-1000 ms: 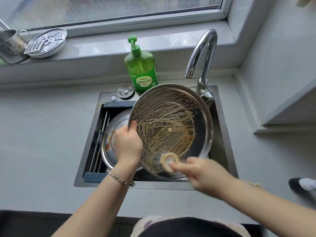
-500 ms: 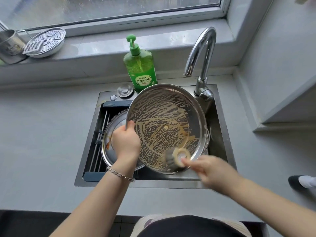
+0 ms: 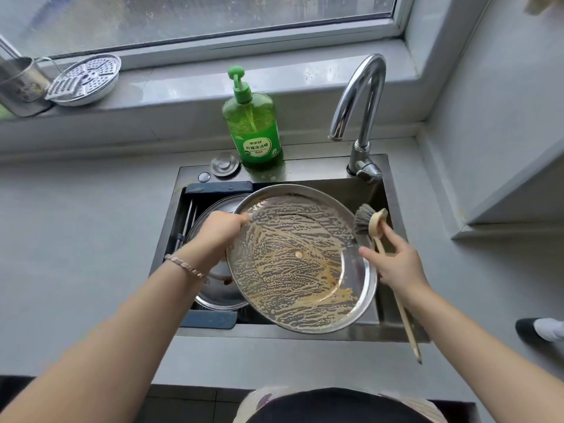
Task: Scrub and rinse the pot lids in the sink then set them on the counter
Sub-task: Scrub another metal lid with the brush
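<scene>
Two stainless-steel pot lids occupy the rectangular steel sink (image 3: pixel 305 334). The larger round lid (image 3: pixel 300 261), its underside coated in tan suds, is held tilted above the basin, and the left hand (image 3: pixel 221 232) grips its left rim. The second lid (image 3: pixel 218 297) lies beneath it, at the sink's left. The right hand (image 3: pixel 393 264) holds a wooden-handled dish brush (image 3: pixel 374 224), whose grey bristles sit just beside the larger lid's right rim. A green soap bottle (image 3: pixel 253 123) and a chrome faucet (image 3: pixel 363 99) stand behind.

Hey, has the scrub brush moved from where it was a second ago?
Yes. The brush has left the lower inside face of the soapy lid and is now beyond its right rim, farther back toward the faucet.
</scene>
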A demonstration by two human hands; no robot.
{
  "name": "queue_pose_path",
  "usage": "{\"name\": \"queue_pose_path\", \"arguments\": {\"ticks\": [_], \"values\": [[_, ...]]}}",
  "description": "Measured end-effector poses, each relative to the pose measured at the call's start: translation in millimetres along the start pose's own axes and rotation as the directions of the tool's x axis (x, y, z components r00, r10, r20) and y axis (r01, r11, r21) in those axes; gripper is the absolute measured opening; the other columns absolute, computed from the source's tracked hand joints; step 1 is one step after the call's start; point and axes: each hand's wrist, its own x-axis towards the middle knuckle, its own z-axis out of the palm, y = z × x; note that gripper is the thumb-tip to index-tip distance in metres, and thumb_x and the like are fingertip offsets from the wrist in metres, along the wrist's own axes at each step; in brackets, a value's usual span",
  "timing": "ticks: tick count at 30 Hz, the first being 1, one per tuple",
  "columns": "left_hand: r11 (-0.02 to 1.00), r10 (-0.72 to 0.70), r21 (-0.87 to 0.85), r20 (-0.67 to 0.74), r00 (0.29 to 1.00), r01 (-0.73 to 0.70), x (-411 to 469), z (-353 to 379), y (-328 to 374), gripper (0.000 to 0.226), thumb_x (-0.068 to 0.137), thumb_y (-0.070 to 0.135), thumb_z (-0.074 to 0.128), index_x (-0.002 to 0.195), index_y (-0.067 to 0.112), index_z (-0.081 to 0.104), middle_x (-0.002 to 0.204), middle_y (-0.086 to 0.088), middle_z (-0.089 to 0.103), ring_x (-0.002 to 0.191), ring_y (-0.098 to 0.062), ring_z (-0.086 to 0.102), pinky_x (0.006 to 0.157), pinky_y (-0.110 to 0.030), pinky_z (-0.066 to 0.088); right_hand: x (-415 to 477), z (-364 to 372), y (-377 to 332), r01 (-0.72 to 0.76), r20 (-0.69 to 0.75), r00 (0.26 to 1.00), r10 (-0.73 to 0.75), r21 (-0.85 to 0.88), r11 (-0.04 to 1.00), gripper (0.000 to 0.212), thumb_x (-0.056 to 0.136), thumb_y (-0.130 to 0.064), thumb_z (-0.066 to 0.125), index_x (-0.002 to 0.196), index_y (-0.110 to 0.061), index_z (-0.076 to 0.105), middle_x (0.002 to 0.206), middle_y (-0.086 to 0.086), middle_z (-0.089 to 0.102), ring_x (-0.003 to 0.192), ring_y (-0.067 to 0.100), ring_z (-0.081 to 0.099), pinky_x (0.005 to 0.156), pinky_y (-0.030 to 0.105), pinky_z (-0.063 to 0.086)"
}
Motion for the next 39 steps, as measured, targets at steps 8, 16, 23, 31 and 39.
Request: {"name": "queue_pose_path", "arguments": {"ticks": [8, 16, 23, 31, 39], "values": [[0.861, 0.012, -0.488, 0.297, 0.955, 0.141, -45.7, 17.1, 0.4, 0.028, 0.092, 0.024, 0.05, 0.112, 0.007, 0.059, 0.095, -0.012, 0.068, 0.077, -0.025, 0.064, 0.06, -0.032, 0.056, -3.8, 28.8, 1.1, -0.111, -0.16, 0.973, 0.164, 0.297, 0.948, 0.067, 0.082, 0.002, 0.058, 0.138, -0.032, 0.042, 0.126, 0.004, 0.057, 0.097, 0.024, 0.058, 0.086, 0.038, 0.053], [0.576, -0.208, -0.707, 0.358, 0.91, 0.41, -91.6, 71.3, -41.6, 0.04, 0.086, -0.018, 0.04, 0.125, -0.011, 0.044, 0.099, -0.023, 0.063, 0.073, -0.035, 0.065, 0.049, -0.038, 0.058, -16.2, 27.6, -14.0, 0.153, -0.267, 0.956, -0.123, 0.093, 0.984, 0.058, 0.092, -0.015, 0.053, 0.142, -0.035, 0.032, 0.102, -0.004, 0.062, 0.082, 0.012, 0.055, 0.072, 0.019, 0.041], [0.686, -0.059, -0.708, 0.175, 0.983, 0.167, -78.1, 50.5, -20.3, 0.071, 0.079, -0.024, 0.025, 0.125, 0.029, 0.035, 0.107, -0.004, 0.054, 0.082, -0.037, 0.061, 0.044, -0.038, 0.056, -26.5, 9.1, -25.9, 0.439, 0.306, 0.898, -0.317, -0.564, 0.699, 0.043, 0.097, -0.023, 0.044, 0.135, -0.042, 0.041, 0.093, 0.011, 0.067, 0.074, 0.023, 0.057, 0.067, 0.036, 0.043], [0.777, 0.024, -0.626, 0.144, 0.989, 0.072, -77.6, 39.4, -25.2, 0.073, 0.074, -0.022, 0.026, 0.135, 0.016, 0.035, 0.123, -0.015, 0.052, 0.074, -0.042, 0.058, 0.034, -0.027, 0.049, -14.0, -7.5, -19.2, 0.389, 0.341, 0.915, -0.217, -0.596, 0.703, 0.04, 0.094, -0.02, 0.048, 0.126, -0.044, 0.052, 0.093, 0.01, 0.07, 0.055, 0.011, 0.043, 0.063, 0.03, 0.039], [0.806, 0.06, -0.591, 0.136, 0.989, 0.032, -76.7, 33.8, -22.5, 0.076, 0.075, -0.024, 0.024, 0.136, 0.02, 0.032, 0.111, -0.007, 0.053, 0.063, -0.038, 0.058, 0.03, -0.027, 0.047, -23.8, -4.0, -26.7, 0.56, 0.591, 0.785, -0.185, -0.552, 0.618, 0.034, 0.095, -0.03, 0.048, 0.121, -0.051, 0.052, 0.075, -0.007, 0.058, 0.048, 0.004, 0.043, 0.055, 0.018, 0.033]]}}
